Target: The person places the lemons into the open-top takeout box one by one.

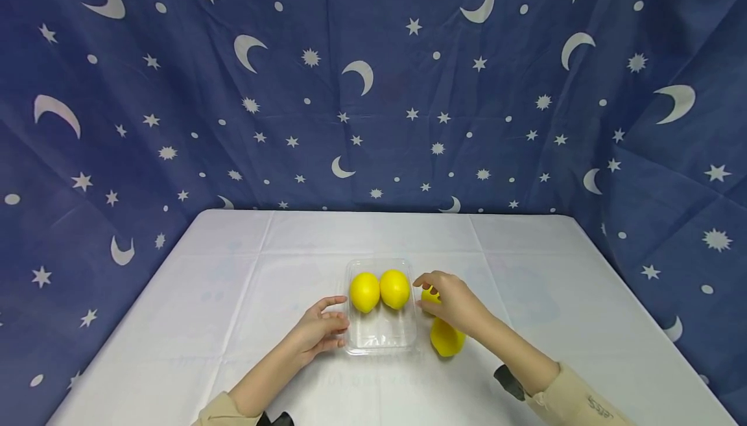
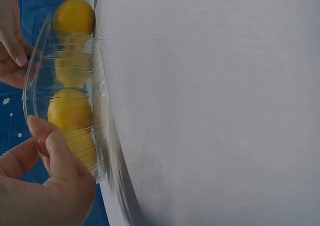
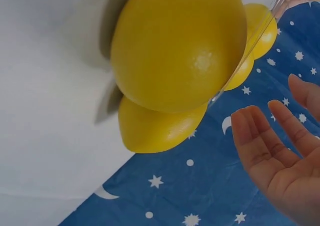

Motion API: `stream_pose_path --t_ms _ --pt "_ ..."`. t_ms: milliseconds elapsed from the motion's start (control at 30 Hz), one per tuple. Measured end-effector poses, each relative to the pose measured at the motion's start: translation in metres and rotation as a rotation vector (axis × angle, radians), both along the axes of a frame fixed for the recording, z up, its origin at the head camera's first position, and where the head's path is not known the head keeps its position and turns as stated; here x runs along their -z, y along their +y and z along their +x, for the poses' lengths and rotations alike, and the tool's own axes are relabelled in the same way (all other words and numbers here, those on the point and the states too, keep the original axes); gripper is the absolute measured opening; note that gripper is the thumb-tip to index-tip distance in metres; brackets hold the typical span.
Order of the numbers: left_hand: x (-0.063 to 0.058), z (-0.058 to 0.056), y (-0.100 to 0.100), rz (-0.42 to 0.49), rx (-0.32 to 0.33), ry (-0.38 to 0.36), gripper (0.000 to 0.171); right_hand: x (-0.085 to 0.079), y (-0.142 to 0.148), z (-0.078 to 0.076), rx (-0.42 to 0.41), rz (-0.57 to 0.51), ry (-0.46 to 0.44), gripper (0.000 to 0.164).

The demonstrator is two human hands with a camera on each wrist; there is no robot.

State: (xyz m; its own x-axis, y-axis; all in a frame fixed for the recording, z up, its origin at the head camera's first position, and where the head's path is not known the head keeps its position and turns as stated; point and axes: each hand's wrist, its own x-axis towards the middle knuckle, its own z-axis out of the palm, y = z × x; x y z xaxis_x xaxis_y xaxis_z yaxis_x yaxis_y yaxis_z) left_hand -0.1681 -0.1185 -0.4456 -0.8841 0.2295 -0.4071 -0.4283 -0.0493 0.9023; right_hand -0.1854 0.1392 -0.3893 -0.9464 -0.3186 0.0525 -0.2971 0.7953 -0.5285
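Two lemons [image 1: 365,292] sit side by side in the far half of a clear plastic tray [image 1: 380,342]. My left hand [image 1: 320,330] is at the tray's left side, its fingertips touching the rim; in the left wrist view the thumb [image 2: 57,148] lies against the wall. To the right of the tray, two more lemons rest on the table, the nearer lemon [image 1: 447,337] in plain sight and the farther one [image 1: 430,296] partly behind my right hand [image 1: 452,297]. That hand hovers with loosely bent fingers; in the right wrist view they are apart from the lemons [image 3: 177,45].
A white cloth covers the table [image 1: 303,238]. Behind it and along both sides hangs a blue curtain [image 1: 385,89] with moons and stars. A dark band [image 1: 509,382] sits at the right wrist, near the beige sleeve [image 1: 574,400].
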Motion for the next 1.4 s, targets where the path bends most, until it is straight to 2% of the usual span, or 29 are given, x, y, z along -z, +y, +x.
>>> stream_pose_path --t_ms 567,1033,1400 --pt "0.003 0.001 -0.001 0.007 -0.004 0.003 0.054 0.011 0.023 0.024 0.060 0.017 0.034 0.024" --pt "0.003 -0.001 -0.001 0.031 0.010 0.003 0.055 0.026 0.032 0.029 0.092 0.127 0.039 0.025" --pt "0.003 0.000 -0.001 0.026 0.006 -0.001 0.054 0.031 0.032 0.034 0.096 0.052 -0.008 0.027"
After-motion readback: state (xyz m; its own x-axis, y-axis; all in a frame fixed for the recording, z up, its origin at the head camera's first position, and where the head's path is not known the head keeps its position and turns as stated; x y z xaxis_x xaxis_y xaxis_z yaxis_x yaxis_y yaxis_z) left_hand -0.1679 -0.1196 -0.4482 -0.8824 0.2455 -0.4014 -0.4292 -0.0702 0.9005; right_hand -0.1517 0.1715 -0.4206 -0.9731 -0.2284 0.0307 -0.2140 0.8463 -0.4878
